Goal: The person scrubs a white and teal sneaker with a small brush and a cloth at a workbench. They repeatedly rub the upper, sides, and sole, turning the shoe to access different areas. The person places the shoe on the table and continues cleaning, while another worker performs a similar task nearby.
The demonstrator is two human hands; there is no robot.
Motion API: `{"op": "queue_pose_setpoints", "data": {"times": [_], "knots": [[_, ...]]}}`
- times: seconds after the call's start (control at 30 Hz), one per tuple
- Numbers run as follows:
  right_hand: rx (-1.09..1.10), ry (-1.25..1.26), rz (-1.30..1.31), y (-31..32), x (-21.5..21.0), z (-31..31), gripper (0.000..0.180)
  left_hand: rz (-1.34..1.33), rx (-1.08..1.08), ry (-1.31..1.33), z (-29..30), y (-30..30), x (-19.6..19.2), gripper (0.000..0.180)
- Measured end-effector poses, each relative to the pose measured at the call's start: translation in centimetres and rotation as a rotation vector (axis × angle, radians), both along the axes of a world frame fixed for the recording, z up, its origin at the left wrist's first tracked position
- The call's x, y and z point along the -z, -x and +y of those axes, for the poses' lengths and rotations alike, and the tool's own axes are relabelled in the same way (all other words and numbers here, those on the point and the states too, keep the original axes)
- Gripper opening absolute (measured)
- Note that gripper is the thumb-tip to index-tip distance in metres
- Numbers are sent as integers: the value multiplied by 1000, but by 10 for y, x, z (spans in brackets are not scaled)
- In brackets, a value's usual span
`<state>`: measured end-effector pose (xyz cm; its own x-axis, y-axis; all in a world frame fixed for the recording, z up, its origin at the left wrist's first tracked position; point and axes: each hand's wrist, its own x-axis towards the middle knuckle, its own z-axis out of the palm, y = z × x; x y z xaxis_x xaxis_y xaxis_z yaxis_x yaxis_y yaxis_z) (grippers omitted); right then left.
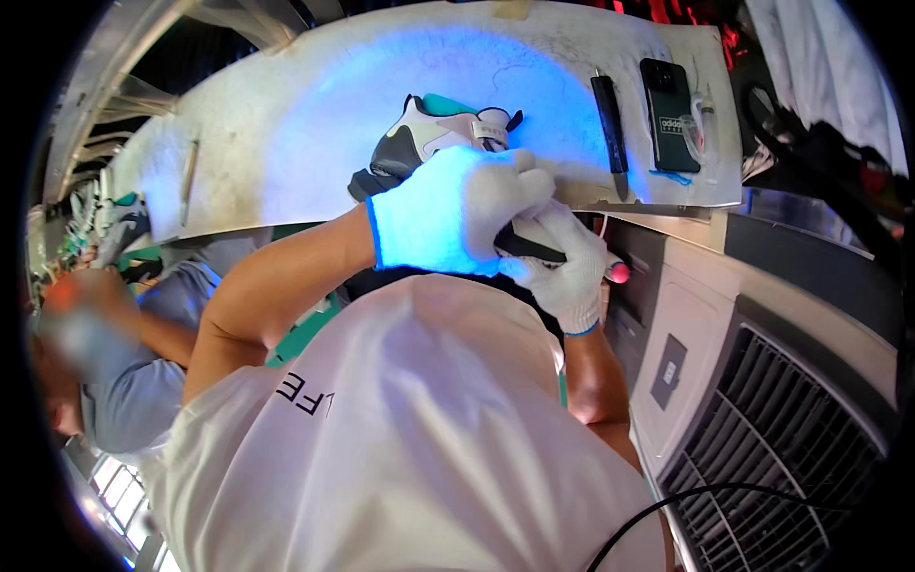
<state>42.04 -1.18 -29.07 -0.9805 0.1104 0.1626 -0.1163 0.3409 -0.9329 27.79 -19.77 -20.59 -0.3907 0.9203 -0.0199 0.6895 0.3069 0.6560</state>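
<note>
A white and grey sneaker (438, 132) with a teal lining and dark heel lies on its side at the near edge of the table, heel to the left. My left hand (457, 205), in a white knit glove with a blue cuff, is closed over its near side and hides much of it. My right hand (572, 267), gloved alike, grips lower down at the front end, fingers curled close to the left ones. Between the gloves shows a dark strip with a pale edge, seemingly the sole near the toe. Blue light falls on the left glove and the tabletop.
Right on the table (315, 133) lie a black-handled knife (610, 133), a dark phone (667, 110) and a clear tube-like item (705, 129). A thin tool (189, 181) lies left. A co-worker (143, 353) sits at left; a grille-fronted unit (772, 458) stands at right.
</note>
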Motion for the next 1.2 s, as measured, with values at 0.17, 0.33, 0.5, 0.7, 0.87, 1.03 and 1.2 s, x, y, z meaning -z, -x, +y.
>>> {"op": "queue_pose_setpoints", "data": {"times": [0.17,0.33,0.5,0.7,0.87,1.03,1.2], "knots": [[-120,-100,-60,12,-28,4,74,63,13,-16,-8,1,15,64],[-113,-230,212,19,-12,1,77,234,-33,-240,-31,-8,-16,63],[-134,-210,200,21,-9,5,75,355,-319,350,-77,-31,-13,60],[-203,-284,179,23,-11,11,82,596,-112,115,-50,-29,7,44],[-218,-453,199,35,-25,-3,96,381,-120,83,-48,-5,11,42],[-148,-556,193,41,-41,-9,84,157,-187,201,-42,7,5,44],[-142,-519,271,47,-33,-9,83,99,-183,126,-48,14,13,47]]}}
